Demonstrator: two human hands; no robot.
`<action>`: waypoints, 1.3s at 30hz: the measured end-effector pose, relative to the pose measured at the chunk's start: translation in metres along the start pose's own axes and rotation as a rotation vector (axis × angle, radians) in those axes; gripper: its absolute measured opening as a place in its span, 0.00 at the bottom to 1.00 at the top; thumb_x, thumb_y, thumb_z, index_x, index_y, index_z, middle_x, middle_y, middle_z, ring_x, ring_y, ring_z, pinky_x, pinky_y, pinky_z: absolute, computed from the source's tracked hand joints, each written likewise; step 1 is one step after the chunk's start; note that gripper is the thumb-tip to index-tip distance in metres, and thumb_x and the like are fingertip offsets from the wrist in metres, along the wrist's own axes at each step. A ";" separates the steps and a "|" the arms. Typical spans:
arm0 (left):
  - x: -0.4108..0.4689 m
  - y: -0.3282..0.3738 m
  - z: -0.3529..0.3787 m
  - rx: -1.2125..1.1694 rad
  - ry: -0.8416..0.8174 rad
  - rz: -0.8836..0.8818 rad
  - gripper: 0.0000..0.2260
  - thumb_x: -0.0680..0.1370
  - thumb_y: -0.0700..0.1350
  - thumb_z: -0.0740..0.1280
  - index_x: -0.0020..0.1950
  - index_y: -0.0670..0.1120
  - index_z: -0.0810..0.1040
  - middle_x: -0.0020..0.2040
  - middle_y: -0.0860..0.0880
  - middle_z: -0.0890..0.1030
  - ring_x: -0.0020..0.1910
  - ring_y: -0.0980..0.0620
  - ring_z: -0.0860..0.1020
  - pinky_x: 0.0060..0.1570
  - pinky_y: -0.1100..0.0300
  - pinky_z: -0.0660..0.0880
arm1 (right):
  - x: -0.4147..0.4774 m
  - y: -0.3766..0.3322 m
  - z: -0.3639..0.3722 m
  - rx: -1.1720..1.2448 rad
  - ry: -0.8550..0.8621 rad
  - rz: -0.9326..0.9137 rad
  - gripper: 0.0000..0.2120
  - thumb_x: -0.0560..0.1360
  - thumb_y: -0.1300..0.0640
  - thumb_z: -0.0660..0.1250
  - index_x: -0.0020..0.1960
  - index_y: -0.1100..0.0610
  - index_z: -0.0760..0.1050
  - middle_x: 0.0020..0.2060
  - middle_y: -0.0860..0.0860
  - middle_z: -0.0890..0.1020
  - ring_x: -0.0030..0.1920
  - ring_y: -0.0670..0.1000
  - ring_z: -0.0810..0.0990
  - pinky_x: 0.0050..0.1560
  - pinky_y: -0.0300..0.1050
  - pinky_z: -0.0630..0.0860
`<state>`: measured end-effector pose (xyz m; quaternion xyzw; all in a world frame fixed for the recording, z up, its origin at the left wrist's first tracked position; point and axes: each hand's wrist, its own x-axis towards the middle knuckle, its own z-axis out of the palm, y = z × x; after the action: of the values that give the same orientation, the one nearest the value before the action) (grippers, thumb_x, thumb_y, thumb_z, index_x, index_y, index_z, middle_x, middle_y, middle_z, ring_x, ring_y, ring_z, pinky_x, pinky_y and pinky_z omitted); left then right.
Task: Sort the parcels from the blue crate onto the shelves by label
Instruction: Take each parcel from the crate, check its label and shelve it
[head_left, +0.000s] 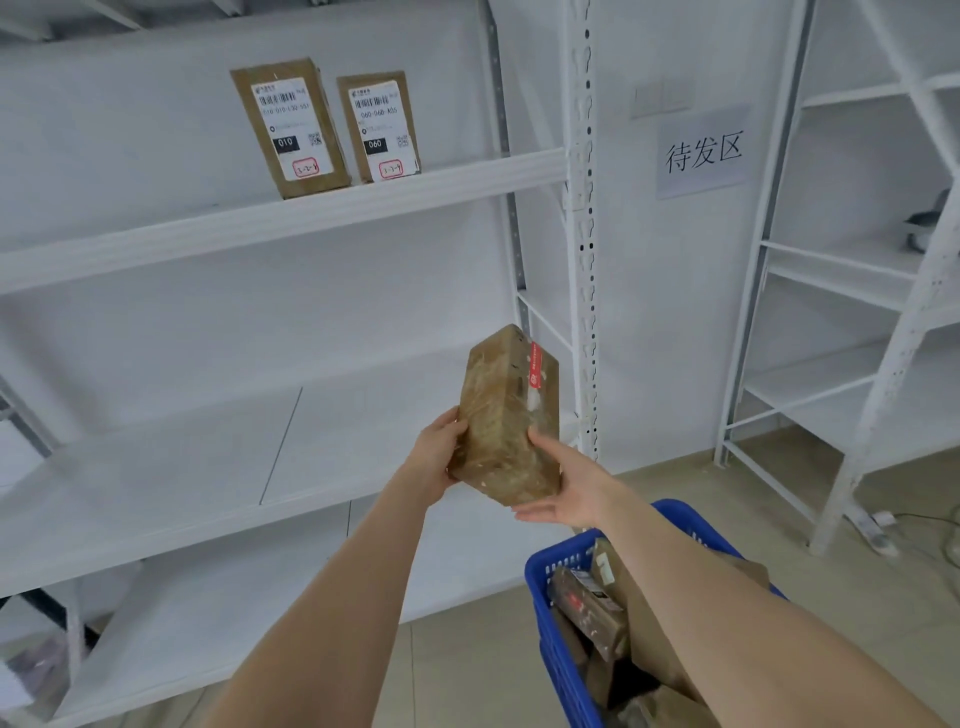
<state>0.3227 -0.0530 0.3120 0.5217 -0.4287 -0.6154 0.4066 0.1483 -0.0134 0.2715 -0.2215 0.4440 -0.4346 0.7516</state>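
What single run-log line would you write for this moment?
phase: sorting | left hand: grips held parcel | right hand: holds it from below | shelved: parcel 010, parcel 060 | blue crate: more parcels

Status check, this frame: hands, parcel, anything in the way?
Left hand and right hand both grip brown taped cardboard parcel, raised before white metal shelf. Its label not visible. Two labelled cardboard boxes stand on upper shelf, off the path.
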 end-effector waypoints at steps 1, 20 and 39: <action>-0.001 0.001 0.000 0.050 -0.016 0.003 0.17 0.78 0.51 0.64 0.67 0.50 0.74 0.55 0.49 0.81 0.55 0.48 0.79 0.57 0.48 0.77 | 0.000 0.000 0.001 -0.008 0.017 -0.030 0.32 0.70 0.45 0.74 0.68 0.57 0.67 0.61 0.60 0.78 0.59 0.64 0.78 0.60 0.63 0.75; 0.001 -0.004 -0.006 1.378 0.183 0.717 0.45 0.64 0.45 0.74 0.76 0.51 0.53 0.70 0.49 0.61 0.72 0.48 0.60 0.70 0.49 0.58 | -0.015 -0.044 -0.024 0.279 0.184 -0.182 0.44 0.63 0.26 0.67 0.66 0.57 0.68 0.60 0.61 0.76 0.60 0.69 0.75 0.62 0.65 0.72; -0.009 -0.003 -0.005 1.383 0.527 0.674 0.35 0.75 0.35 0.60 0.78 0.52 0.48 0.77 0.45 0.51 0.73 0.44 0.59 0.73 0.51 0.57 | -0.016 -0.039 -0.030 0.184 0.157 -0.165 0.30 0.68 0.42 0.74 0.64 0.54 0.71 0.55 0.56 0.79 0.57 0.58 0.78 0.59 0.59 0.76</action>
<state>0.3285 -0.0446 0.3116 0.6253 -0.7362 0.0872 0.2435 0.1014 -0.0189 0.2920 -0.1527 0.4400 -0.5498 0.6934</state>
